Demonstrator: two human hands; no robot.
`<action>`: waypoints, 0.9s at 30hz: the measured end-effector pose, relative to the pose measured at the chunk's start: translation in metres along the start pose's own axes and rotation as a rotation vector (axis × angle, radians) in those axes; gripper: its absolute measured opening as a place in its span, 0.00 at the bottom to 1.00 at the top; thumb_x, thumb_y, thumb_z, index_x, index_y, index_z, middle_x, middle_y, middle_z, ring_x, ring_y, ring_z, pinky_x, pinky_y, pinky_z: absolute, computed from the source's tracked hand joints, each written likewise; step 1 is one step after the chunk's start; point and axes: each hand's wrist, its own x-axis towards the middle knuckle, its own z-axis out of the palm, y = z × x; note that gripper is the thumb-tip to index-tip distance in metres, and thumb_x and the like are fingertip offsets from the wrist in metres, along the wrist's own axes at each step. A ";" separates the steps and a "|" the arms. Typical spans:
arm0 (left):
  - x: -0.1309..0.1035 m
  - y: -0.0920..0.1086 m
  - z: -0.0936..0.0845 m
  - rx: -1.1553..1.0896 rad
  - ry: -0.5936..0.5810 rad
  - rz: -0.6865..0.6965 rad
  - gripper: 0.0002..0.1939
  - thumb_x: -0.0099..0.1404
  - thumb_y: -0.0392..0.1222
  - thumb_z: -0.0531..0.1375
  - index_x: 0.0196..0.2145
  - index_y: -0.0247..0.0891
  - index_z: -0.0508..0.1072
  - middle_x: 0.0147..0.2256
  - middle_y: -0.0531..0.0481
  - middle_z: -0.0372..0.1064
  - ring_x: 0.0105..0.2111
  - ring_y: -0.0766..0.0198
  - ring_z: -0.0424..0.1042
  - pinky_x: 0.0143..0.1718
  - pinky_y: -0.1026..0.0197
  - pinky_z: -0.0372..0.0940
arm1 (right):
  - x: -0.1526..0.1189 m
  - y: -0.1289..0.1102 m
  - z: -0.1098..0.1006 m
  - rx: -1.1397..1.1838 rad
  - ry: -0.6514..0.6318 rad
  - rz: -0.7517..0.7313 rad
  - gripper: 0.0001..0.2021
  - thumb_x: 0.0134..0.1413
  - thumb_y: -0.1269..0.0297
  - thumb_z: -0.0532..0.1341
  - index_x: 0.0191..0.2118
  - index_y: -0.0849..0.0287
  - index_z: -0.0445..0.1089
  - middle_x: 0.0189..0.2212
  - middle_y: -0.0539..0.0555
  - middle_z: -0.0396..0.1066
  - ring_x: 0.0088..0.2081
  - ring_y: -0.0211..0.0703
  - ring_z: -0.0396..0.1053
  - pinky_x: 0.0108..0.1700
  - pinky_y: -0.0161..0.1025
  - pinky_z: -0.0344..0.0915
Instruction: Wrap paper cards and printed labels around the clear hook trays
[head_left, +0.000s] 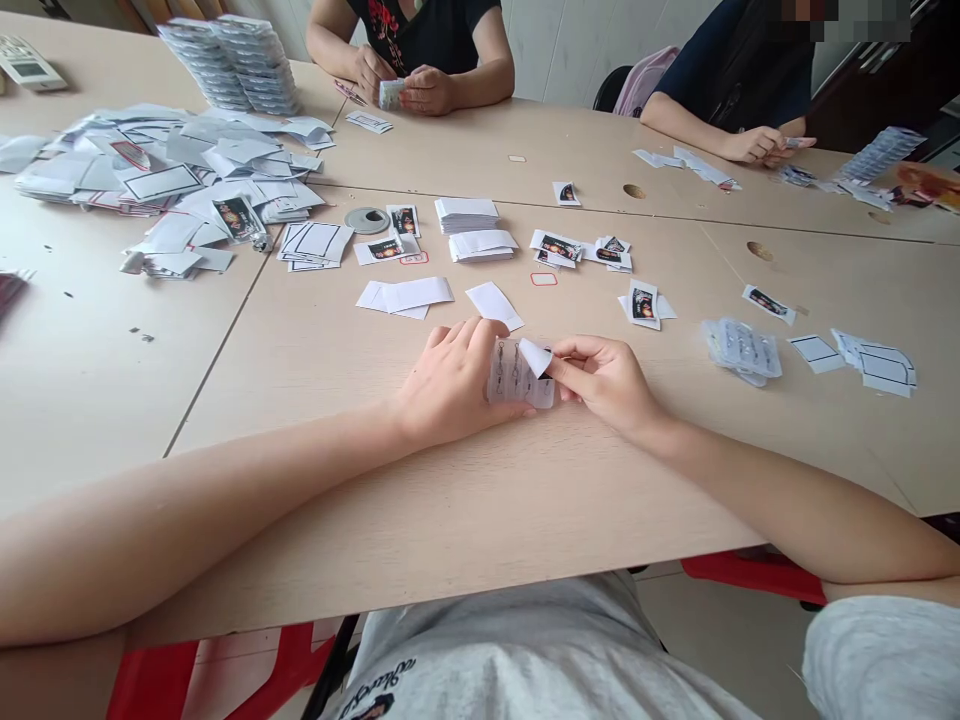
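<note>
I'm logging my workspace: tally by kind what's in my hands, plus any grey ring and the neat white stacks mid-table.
Clear pack in left hand: 1
Curled slip in right hand: 1
Grey ring: 1
Neat white stacks: 2
Total: 5

A light grey, short-sleeved shirt (pixel 555 660) is bearing black cursive lettering (pixel 388 677) and a dark print (pixel 375 707). The left hand (pixel 457 385), right hand (pixel 604 385), left forearm (pixel 262 485) and right forearm (pixel 780 500) are appearing bare.

Likely a workshop, given the shared table (pixel 450 520), heaped paper slips (pixel 161 182) and stacked plastic packs (pixel 259 65).
</note>
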 end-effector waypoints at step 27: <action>0.005 0.008 -0.006 -0.414 0.170 -0.267 0.04 0.56 0.38 0.58 0.27 0.38 0.72 0.22 0.53 0.64 0.22 0.69 0.59 0.24 0.64 0.55 | -0.004 0.003 -0.005 0.003 0.060 0.013 0.16 0.46 0.50 0.66 0.27 0.59 0.68 0.15 0.47 0.64 0.18 0.33 0.61 0.18 0.32 0.56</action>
